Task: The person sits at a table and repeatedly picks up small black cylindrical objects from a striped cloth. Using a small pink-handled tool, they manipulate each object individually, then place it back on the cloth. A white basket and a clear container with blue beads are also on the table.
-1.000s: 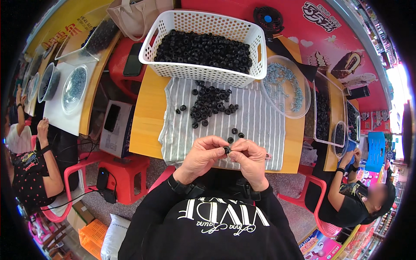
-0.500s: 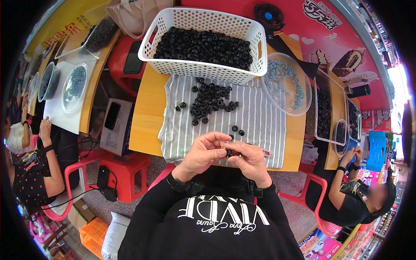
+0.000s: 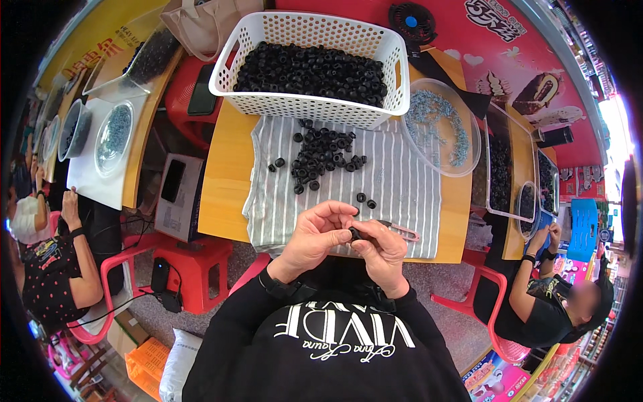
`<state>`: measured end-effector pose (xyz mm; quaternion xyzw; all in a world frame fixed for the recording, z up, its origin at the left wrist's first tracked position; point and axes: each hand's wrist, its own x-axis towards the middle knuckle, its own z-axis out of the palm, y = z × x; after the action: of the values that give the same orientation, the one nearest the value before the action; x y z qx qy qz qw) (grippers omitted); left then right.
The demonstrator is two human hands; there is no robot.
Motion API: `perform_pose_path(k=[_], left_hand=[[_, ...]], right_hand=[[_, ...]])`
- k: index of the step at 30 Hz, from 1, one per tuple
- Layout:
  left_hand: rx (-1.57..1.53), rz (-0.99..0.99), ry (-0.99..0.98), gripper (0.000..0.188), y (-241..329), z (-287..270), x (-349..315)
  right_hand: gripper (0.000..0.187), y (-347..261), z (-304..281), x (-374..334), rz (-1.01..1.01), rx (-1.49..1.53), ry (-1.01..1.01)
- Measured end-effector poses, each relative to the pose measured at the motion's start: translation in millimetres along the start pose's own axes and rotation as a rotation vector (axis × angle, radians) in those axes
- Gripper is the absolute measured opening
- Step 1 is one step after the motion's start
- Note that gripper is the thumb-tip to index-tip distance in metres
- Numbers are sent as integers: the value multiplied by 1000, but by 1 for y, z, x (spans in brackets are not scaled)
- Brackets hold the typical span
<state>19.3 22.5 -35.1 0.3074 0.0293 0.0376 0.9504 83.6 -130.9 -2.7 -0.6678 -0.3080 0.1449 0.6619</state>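
Close to the table's near edge, my left hand (image 3: 309, 239) and my right hand (image 3: 382, 253) meet fingertip to fingertip. Pinched between them is a small black ring-shaped part (image 3: 354, 233), mostly covered by the fingers. Just beyond lie a couple of loose black ring-shaped parts (image 3: 366, 200) on a grey striped cloth (image 3: 408, 194). A pinkish slotted tool (image 3: 404, 232) rests on the cloth beside my right hand; its kind is unclear. Farther off, a loose pile of black parts (image 3: 324, 153) spreads over the cloth.
A white perforated basket (image 3: 301, 107) full of black parts stands at the table's far side. To its right is a clear round tray (image 3: 439, 169) with small bluish pieces. A black fan (image 3: 413, 24) sits behind. People work at side tables left and right.
My right hand has shifted slightly left, and more of the pinkish tool shows beside it. Both hands still pinch the black part. The whole view has moved a little.
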Motion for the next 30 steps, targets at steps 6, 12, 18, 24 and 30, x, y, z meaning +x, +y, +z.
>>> perform_pose_path(k=[6,12,18,24,30], left_hand=[[-74,-83,14,29,5,3,-1],[-43,-147,31,18,4,2,-4],[29,-96,-14,14,5,-2,-6],[116,-88,-18,13,8,-1,-8],[247,-28,61,20,9,5,-6]], right_hand=[[22,-5,-1,4,-222,-237,90],[22,-8,2,4,-377,-411,99],[21,-14,1,3,-375,-459,19],[22,-12,0,3,-349,-422,-15],[24,-5,-5,4,-205,-377,-13]])
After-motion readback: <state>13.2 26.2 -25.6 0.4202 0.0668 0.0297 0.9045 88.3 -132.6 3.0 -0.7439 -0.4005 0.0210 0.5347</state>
